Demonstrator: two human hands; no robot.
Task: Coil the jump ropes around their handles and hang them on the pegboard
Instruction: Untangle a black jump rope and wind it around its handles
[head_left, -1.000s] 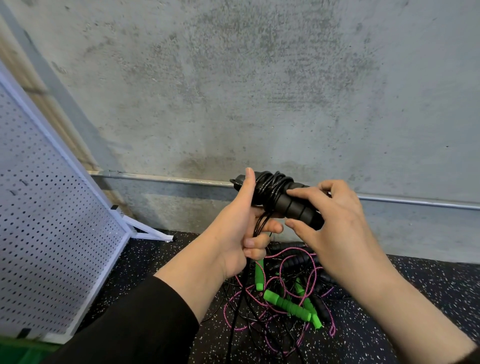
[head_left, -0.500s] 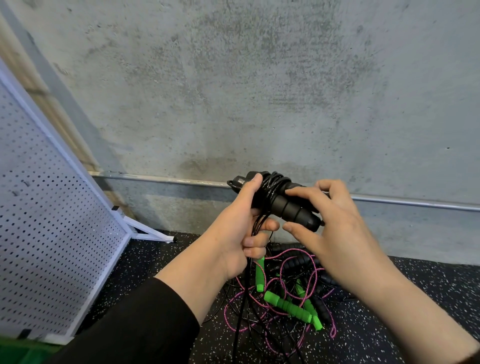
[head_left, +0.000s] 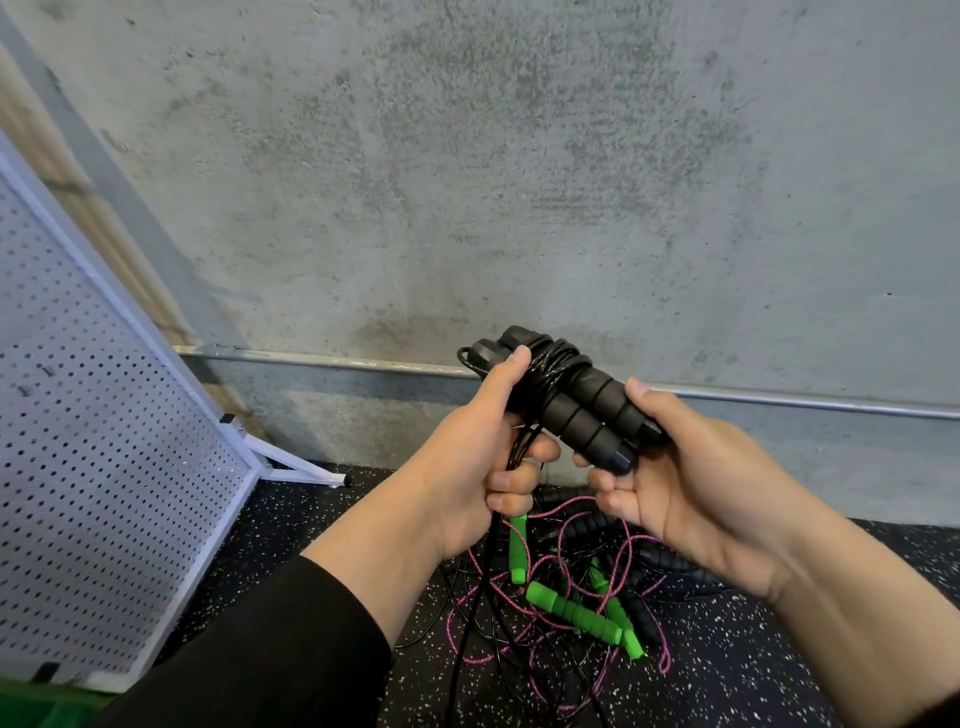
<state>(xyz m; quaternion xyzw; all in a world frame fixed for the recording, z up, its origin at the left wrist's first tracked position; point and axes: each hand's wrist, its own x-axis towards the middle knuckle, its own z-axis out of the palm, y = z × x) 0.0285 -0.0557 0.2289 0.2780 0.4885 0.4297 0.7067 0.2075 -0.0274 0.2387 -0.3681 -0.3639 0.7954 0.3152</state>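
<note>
Two black ribbed handles (head_left: 587, 410) of a jump rope lie side by side at chest height, with black cord wound around their upper ends. My left hand (head_left: 472, 462) grips the wound end, thumb on top, and pinches the loose cord (head_left: 514, 452) that hangs to the floor. My right hand (head_left: 675, 467) cups the lower ends of the handles, palm up. Below them a pile of ropes (head_left: 566, 597) with green handles, pink cord and black handles lies on the floor. The white pegboard (head_left: 98, 441) leans at the left.
A grey concrete wall (head_left: 519, 182) fills the background, with a metal pipe (head_left: 332, 361) along its base. The floor (head_left: 727, 649) is black speckled rubber. The pegboard's white foot (head_left: 296, 467) juts onto the floor. A green edge (head_left: 31, 709) shows at the bottom left.
My right hand has turned palm up and dropped under the handles' lower ends. The handles have tilted more steeply, and my left hand has lifted a little with them.
</note>
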